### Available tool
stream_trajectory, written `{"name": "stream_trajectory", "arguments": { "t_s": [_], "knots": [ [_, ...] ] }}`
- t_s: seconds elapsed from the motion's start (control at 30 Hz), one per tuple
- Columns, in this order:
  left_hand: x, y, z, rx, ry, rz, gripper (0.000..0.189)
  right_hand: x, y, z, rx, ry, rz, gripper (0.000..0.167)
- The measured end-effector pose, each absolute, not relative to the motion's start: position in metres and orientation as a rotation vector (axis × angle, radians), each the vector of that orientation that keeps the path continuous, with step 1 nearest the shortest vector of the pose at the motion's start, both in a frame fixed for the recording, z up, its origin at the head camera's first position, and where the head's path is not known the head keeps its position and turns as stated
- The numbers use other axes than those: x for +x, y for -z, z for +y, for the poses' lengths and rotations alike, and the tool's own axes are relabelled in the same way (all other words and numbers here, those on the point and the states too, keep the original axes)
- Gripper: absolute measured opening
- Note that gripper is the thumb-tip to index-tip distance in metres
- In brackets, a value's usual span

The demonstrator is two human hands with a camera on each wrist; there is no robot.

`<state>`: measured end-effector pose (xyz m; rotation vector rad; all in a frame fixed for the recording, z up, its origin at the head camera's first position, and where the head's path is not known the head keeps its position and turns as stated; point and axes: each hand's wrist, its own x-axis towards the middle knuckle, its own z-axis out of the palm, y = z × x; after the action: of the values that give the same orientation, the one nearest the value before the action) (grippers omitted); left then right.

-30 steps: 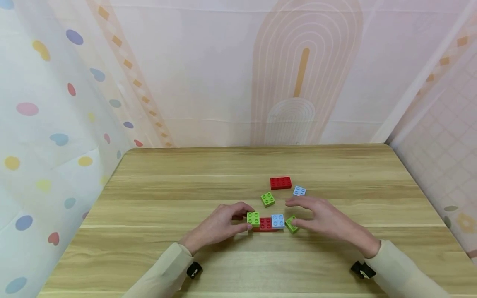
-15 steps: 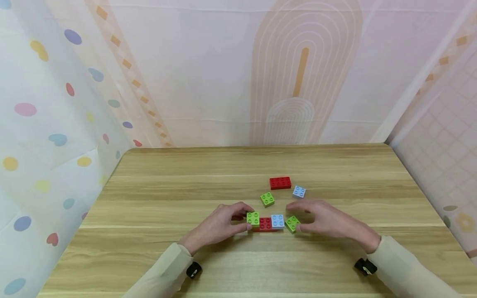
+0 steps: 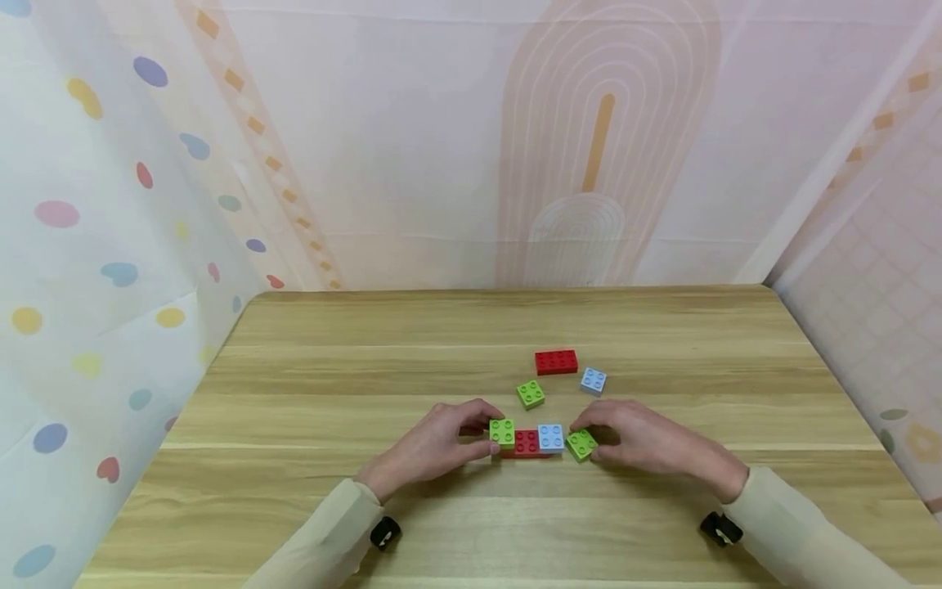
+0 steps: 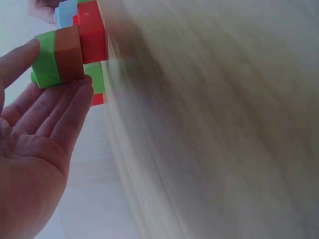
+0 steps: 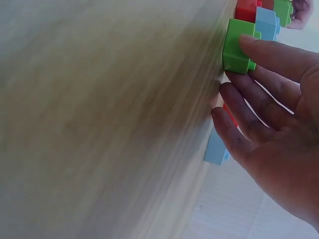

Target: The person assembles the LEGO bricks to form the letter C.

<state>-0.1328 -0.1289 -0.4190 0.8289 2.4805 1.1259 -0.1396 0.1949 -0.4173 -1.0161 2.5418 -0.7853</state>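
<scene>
On the wooden table (image 3: 309, 384) lies a short row of bricks: a green brick (image 3: 502, 431) and a light blue brick (image 3: 550, 438) sit on top of a red brick (image 3: 525, 443). My left hand (image 3: 487, 434) pinches the green end of this row, and its fingers (image 4: 75, 94) lie against that end. My right hand (image 3: 589, 442) pinches a loose green brick (image 3: 580, 444) just right of the row. In the right wrist view, its fingers (image 5: 259, 50) curl over that green brick (image 5: 237, 47).
Behind the hands lie three loose bricks: green (image 3: 531, 394), red (image 3: 556, 361) and light blue (image 3: 593, 381). Patterned fabric walls close in the back and both sides. Bare wood stretches left and far back.
My right hand has lowered and closed its fingers onto the loose green brick, which has shifted slightly. The left hand and the row have stayed put.
</scene>
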Motion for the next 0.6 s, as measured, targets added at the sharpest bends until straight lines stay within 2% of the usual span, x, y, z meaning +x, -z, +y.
{"name": "stream_trajectory", "arguments": {
  "t_s": [0.4,0.6],
  "knots": [
    [-0.132,0.419,-0.13,0.813,-1.124,2.484,0.031,-0.132,0.407,0.204,-0.843,0.853,2.656,0.034],
    [-0.135,0.417,-0.13,0.814,-1.119,2.494,0.032,-0.132,0.4,0.205,-0.875,0.902,2.74,0.035]
  ]
}}
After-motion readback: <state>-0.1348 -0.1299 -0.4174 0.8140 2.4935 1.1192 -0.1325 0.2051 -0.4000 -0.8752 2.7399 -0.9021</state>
